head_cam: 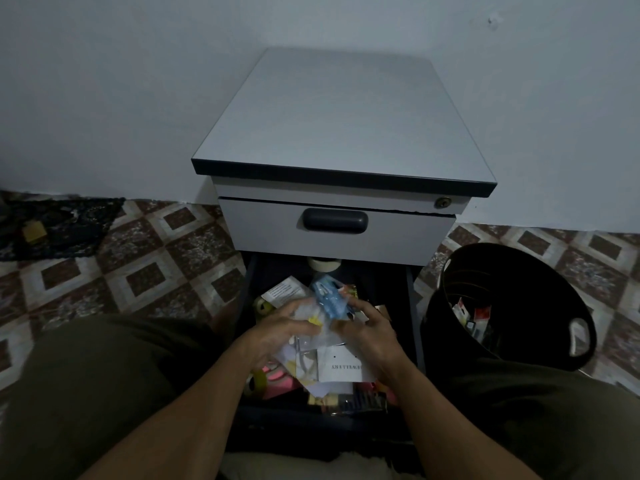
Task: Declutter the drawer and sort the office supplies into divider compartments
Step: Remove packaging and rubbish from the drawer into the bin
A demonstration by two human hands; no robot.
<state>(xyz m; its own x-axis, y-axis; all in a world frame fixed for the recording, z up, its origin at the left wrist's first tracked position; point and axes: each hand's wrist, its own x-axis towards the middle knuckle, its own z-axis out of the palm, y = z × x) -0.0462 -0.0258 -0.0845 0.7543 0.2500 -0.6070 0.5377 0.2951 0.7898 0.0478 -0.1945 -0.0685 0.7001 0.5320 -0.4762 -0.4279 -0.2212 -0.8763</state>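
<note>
The lower drawer (412, 299) of a grey cabinet (339, 119) stands pulled out, full of mixed clutter. Both hands are over it. My left hand (280, 330) and my right hand (370, 330) together grip a crumpled bundle of clear plastic and paper (320, 318) with a yellow spot, and a light blue packet (329, 297) sticks up from it. Under the hands lie a white card printed "JEWELLERY" (346, 367), loose papers, a pink item (273, 374), a tape roll (254, 384) and a dark comb-like item (360, 400). A pale tape roll (323, 264) sits at the drawer's back.
A black bin (512, 306) holding some discarded scraps stands right of the drawer. The upper drawer (336, 230) is closed, with a dark handle. Patterned floor tiles surround the cabinet, and a dark cloth (52, 226) lies far left. My knees flank the drawer.
</note>
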